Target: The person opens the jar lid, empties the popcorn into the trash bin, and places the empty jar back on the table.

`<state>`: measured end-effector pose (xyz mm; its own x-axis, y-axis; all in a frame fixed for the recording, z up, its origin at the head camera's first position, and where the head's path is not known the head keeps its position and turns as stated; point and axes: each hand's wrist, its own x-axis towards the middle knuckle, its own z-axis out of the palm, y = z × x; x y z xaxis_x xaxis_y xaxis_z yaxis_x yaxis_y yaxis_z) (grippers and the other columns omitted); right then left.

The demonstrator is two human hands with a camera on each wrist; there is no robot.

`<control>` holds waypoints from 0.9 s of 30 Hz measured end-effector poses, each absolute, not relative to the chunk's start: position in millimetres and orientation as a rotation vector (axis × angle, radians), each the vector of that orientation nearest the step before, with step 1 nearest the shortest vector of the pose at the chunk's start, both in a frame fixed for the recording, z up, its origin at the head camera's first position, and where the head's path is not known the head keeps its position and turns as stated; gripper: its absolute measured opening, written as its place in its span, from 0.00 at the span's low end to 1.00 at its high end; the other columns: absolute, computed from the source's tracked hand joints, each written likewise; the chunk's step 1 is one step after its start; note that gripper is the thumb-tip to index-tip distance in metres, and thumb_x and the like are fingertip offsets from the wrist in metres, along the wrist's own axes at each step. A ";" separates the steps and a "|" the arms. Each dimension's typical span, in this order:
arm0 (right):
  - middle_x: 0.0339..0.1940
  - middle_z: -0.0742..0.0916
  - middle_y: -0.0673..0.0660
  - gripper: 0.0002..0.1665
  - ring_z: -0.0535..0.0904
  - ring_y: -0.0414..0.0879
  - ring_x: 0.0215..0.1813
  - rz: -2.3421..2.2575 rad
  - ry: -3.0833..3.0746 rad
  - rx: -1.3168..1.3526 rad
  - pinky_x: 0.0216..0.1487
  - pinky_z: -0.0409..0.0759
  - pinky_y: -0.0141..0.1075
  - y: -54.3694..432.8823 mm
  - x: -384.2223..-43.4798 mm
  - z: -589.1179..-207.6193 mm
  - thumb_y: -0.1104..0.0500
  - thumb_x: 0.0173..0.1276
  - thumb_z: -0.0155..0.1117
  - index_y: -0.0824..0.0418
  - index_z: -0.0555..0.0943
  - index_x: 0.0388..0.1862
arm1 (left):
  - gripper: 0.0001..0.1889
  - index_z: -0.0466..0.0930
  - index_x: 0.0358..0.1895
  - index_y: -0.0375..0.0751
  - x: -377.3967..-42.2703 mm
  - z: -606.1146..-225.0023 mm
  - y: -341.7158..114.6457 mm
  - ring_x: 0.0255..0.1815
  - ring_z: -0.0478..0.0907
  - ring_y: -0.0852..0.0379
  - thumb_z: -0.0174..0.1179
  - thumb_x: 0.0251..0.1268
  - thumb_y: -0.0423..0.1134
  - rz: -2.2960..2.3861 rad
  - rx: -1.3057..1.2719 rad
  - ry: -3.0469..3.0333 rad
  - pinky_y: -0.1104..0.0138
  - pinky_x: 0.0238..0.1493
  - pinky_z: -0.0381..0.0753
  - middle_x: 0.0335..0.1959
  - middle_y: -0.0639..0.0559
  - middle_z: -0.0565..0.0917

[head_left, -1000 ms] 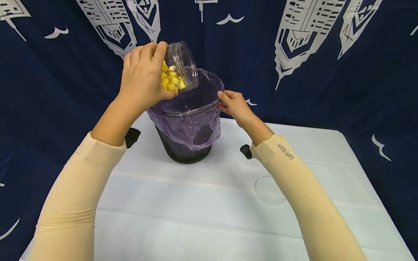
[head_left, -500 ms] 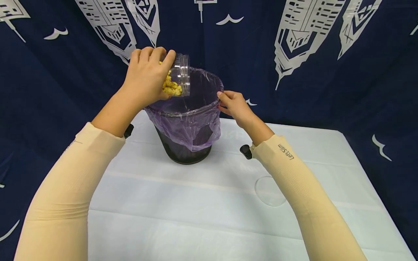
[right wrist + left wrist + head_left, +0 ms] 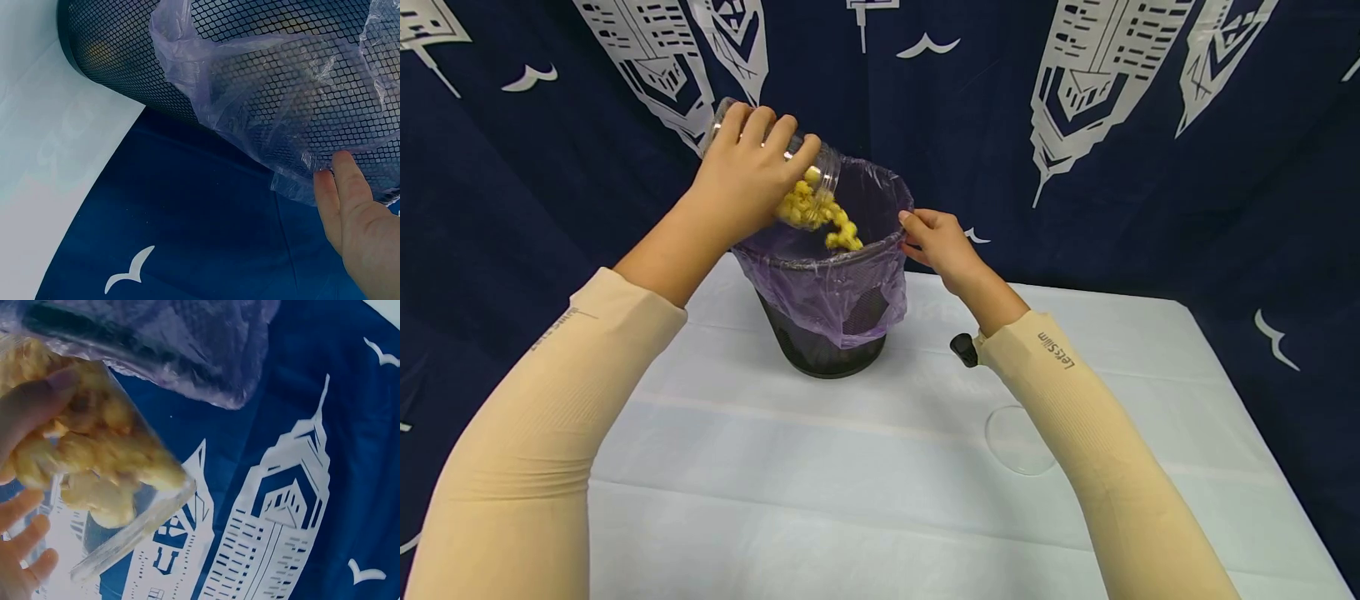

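Over the bin's mouth, my left hand (image 3: 741,179) grips a clear plastic jar (image 3: 829,171), tipped with its opening down to the right. Yellow popcorn (image 3: 844,232) tumbles out past the jar's rim into the bin; more popcorn (image 3: 94,447) fills part of the jar in the left wrist view. A thin purple bin liner (image 3: 835,296) lines the black mesh waste bin (image 3: 823,357) and hangs over its edge. At the right side of the rim, my right hand (image 3: 946,246) pinches the bin's edge and liner; its fingers (image 3: 350,178) lie against the liner's outside in the right wrist view.
On the white-covered table (image 3: 820,492), a clear round lid (image 3: 1018,440) lies beside my right forearm. A dark blue curtain (image 3: 970,125) with white building prints hangs right behind the bin.
My left hand has lowered and tilted the jar further, its mouth now pointing down, and popcorn has begun falling out into the bin. The right hand has stayed at the rim.
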<state>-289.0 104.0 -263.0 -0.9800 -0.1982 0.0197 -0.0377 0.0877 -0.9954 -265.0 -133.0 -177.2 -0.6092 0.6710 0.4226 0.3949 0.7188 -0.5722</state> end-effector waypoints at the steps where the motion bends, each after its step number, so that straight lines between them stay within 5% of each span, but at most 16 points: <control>1: 0.62 0.68 0.64 0.30 0.67 0.52 0.59 -2.028 2.228 -0.242 0.55 0.69 0.37 104.0 -289.0 -263.1 0.55 0.71 0.46 0.72 0.58 0.65 | 0.36 0.61 0.56 0.36 -265.8 -177.7 -133.2 0.54 0.60 0.37 0.68 0.38 0.32 0.596 -0.817 -2.257 0.48 0.57 0.56 0.53 0.33 0.66; 10: 0.62 0.68 0.62 0.31 0.67 0.51 0.60 -2.025 2.226 -0.230 0.55 0.69 0.36 103.7 -288.6 -262.8 0.54 0.71 0.46 0.71 0.57 0.65 | 0.28 0.69 0.50 0.41 -270.7 -184.5 -129.8 0.51 0.66 0.43 0.67 0.40 0.29 0.865 -0.910 -1.800 0.56 0.58 0.58 0.48 0.40 0.72; 27: 0.61 0.69 0.64 0.30 0.68 0.51 0.59 -2.044 2.209 -0.225 0.55 0.69 0.36 103.5 -288.7 -262.9 0.55 0.71 0.46 0.71 0.59 0.65 | 0.22 0.69 0.50 0.42 -272.4 -192.4 -126.0 0.52 0.66 0.44 0.60 0.50 0.26 0.906 -0.966 -1.751 0.56 0.59 0.57 0.50 0.41 0.72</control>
